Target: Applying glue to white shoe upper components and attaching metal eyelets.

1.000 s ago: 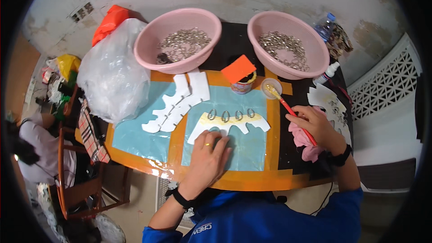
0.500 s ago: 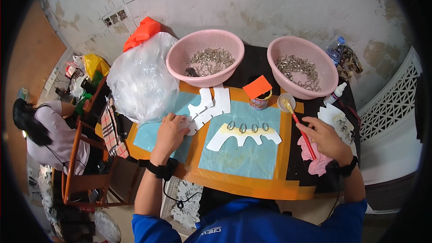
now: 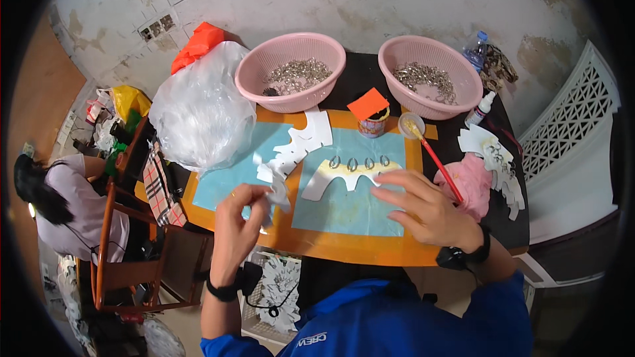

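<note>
"Where were the hands?"

"The left hand (image 3: 243, 215) pinched a small white cut piece (image 3: 280, 196), blurred, between thumb and fingers, above the near left part of the tabletop (image 3: 509, 228). The right hand (image 3: 397, 201) was free of any load, its fingers spread at the right end of a toothed white strip (image 3: 321, 184); I couldn't tell whether they touched it."

"And that strip?"

"It lay flat on the blue sheet (image 3: 344, 218), yellowish smear along its far edge, four metal loops (image 3: 369, 163) standing in a row there."

"How was such handling best done?"

"I'd have said: grip the loose piece by its dry edge, keep fingertips off the smear, and steady the strip lightly so no loop got knocked askew. The smear looked tacky, so a clean grip mattered."

"What about the containers?"

"Two pink baskets stood at the back. The left basket (image 3: 246, 86) held metal loops plus a small black item; the right basket (image 3: 471, 98) held loops alone, as far as I could see. A small tub (image 3: 372, 129) had an orange card (image 3: 368, 103) on top, and beside it a shallow dish (image 3: 403, 127) held yellowish paste and the tip of a red-handled brush (image 3: 440, 166)."

"Anything lower down?"

"A white basket (image 3: 254, 328) below the tabletop's edge, heaped with white cut pieces."
</note>
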The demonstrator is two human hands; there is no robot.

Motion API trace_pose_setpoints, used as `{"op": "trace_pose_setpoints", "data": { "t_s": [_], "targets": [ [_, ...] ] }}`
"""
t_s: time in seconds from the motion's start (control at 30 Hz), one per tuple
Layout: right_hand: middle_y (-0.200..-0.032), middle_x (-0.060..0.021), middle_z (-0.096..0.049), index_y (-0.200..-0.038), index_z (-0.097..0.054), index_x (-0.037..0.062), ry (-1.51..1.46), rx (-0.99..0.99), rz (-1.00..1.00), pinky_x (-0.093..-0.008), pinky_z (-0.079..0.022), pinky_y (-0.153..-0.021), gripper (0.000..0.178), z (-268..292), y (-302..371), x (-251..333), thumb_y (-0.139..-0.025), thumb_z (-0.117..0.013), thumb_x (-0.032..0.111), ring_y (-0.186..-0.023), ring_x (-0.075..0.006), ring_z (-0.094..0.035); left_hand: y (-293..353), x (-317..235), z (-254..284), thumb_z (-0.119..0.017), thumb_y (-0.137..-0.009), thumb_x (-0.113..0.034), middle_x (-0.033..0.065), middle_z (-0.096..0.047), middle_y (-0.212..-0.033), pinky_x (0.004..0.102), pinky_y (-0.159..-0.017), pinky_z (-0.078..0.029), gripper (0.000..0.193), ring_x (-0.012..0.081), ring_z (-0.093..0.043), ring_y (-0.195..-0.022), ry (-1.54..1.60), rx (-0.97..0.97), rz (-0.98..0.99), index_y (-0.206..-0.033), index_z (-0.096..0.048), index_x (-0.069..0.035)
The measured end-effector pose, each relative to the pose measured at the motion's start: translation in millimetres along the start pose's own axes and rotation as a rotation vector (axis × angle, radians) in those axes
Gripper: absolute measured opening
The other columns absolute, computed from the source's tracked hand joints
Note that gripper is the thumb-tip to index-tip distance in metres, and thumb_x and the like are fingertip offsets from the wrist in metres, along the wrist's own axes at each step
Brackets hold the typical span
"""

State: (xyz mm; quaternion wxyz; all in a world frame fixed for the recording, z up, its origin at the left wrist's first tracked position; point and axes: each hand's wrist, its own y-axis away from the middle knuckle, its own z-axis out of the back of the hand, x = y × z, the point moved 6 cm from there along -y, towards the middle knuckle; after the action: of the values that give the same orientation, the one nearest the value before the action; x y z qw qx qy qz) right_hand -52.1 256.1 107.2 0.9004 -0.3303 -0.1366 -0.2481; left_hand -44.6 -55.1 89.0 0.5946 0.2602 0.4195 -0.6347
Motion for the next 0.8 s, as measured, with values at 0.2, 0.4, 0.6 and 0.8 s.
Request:
{"op": "trace_pose_setpoints", "data": {
  "t_s": [0.2, 0.4, 0.6, 0.8],
  "targets": [
    [-0.164, -0.0124, -0.034, -0.160, -0.037, 0.0097, -0.502, 0.238, -0.065, -0.0459, -0.028, -0.124, 0.091, -39, -11, 19, -0.083, -0.084, 0.023, -0.150, -0.0368, -0.035, 52, -49, -25, -0.055, -0.093, 0.002, 0.0098, -0.069, -0.097, 0.0311, -0.076, -0.048, 0.023, 0.0208, -0.064, -0.085, 0.286, 0.642, -0.057, -0.109, -0.072, 0.000],
    [-0.115, -0.0117, -0.071, -0.117, -0.070, 0.0012, -0.773, 0.586, -0.348, -0.0334, -0.052, -0.089, 0.030, -56, 31, 13, -0.090, -0.078, 0.012, -0.103, -0.0224, -0.067, 56, -57, -56, -0.062, -0.101, -0.005, 0.0098, -0.068, -0.098, 0.0319, -0.080, -0.050, 0.018, 0.0197, -0.065, -0.086, 0.359, 0.783, -0.095, -0.116, -0.072, -0.002],
    [-0.095, -0.0061, -0.069, -0.103, -0.077, 0.0062, -0.043, -0.072, -0.178, -0.0325, -0.054, -0.073, 0.027, 7, 35, -15, -0.080, -0.070, -0.005, -0.085, -0.0227, -0.067, 12, -61, -77, -0.070, -0.079, 0.005, 0.0062, -0.074, -0.092, 0.0337, -0.072, -0.056, 0.029, 0.0235, -0.069, -0.085, -0.226, 0.237, -0.733, -0.105, -0.076, -0.008],
    [-0.103, -0.0055, -0.063, -0.111, -0.074, 0.0102, 0.470, 0.068, 0.100, -0.0355, -0.047, -0.085, 0.031, -21, 63, -22, -0.081, -0.068, 0.011, -0.101, -0.0223, -0.061, 22, -35, -115, -0.068, -0.075, -0.012, 0.0012, -0.071, -0.102, 0.0326, -0.081, -0.053, 0.030, 0.0198, -0.064, -0.095, -0.527, 0.301, -0.968, -0.104, -0.076, -0.008]
  ]
}}
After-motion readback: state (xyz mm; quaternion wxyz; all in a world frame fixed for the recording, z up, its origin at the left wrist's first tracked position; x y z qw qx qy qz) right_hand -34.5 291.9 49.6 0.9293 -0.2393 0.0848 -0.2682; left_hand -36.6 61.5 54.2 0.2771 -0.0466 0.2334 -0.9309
